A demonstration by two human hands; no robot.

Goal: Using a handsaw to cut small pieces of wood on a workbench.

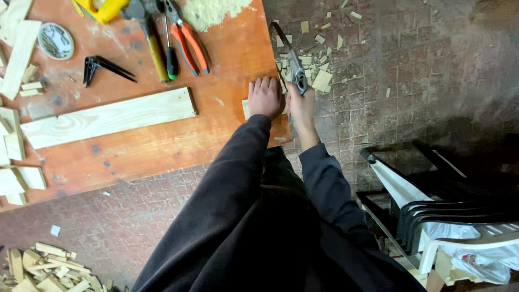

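Orange bench edge carries 1 small, light, stiff wood block, pinned flat under the left hand, while just beside it the right hand grips a hacksaw handle.

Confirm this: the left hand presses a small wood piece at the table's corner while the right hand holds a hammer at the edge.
Wrong on the tool. The head view shows the right hand gripping a metal-framed hand saw, not a hammer. The left hand does press a small pale wooden block at the corner of the orange wooden table.
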